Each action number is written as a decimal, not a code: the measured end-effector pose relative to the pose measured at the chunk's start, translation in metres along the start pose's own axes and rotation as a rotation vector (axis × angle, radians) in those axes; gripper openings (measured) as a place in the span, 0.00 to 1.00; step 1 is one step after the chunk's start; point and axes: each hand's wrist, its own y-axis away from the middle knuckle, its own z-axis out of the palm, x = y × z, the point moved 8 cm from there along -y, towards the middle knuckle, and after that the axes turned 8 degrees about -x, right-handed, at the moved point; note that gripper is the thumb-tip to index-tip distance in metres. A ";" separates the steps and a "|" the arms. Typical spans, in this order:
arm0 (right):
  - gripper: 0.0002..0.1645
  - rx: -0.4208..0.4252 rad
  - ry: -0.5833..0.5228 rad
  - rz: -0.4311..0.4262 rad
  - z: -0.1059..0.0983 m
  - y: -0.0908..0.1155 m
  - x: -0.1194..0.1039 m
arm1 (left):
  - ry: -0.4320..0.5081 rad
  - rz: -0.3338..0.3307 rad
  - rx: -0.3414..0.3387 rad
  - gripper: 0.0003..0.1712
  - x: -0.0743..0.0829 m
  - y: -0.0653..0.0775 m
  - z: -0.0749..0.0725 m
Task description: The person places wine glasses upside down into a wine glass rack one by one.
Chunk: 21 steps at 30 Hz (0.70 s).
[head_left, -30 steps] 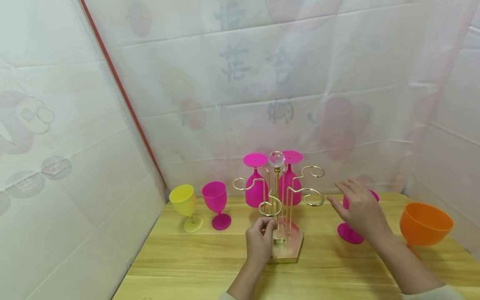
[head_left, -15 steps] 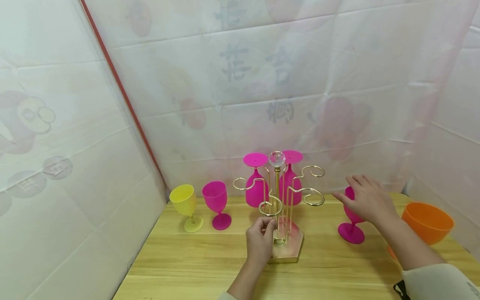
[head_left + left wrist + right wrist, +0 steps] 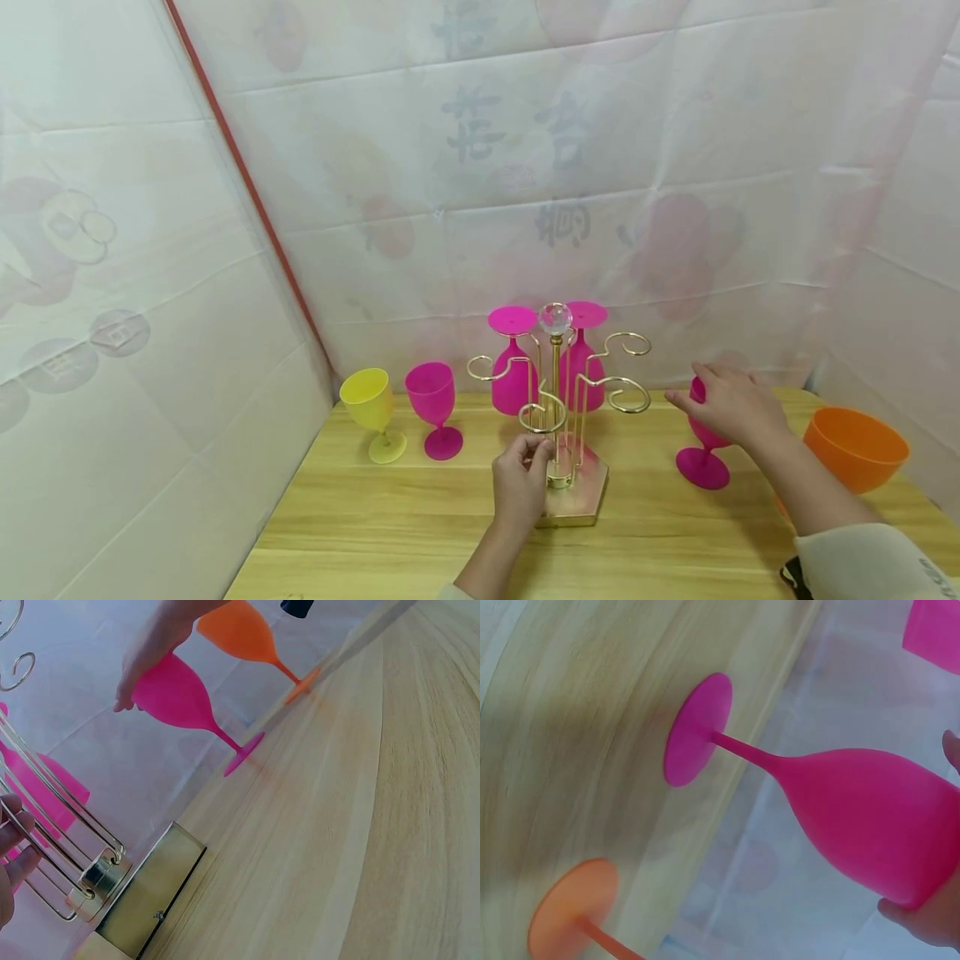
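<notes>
My left hand point(image 3: 519, 482) pinches a front wire of a gold wine glass rack point(image 3: 573, 500) with a crystal ball on top. Two pink goblets point(image 3: 512, 387) hang upside down from its back hooks; several other curled hooks hold nothing. At the right, my right hand point(image 3: 738, 404) lies over the bowl of an upright pink goblet point(image 3: 702, 467). Its fingers reach behind the rim, while the thumb stands out to the left, apart from the bowl. In the right wrist view this goblet's point(image 3: 870, 817) foot rests on the table, with fingertips point(image 3: 911, 915) at the bowl's edge.
An orange goblet point(image 3: 855, 450) stands right of my right forearm, which partly hides it. To the left of the rack stand an upright yellow goblet point(image 3: 367, 400) and another pink goblet point(image 3: 431, 396). A printed sheet point(image 3: 480, 250) hangs behind the wooden table point(image 3: 390, 533).
My right hand has moved slightly right and over the pink goblet's rim, uncovering more of its bowl; the forearm now covers more of the orange goblet. The left hand stays on the rack.
</notes>
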 end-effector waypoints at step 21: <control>0.44 0.017 0.059 -0.014 -0.004 0.011 -0.006 | 0.058 -0.012 -0.030 0.06 -0.014 0.001 0.004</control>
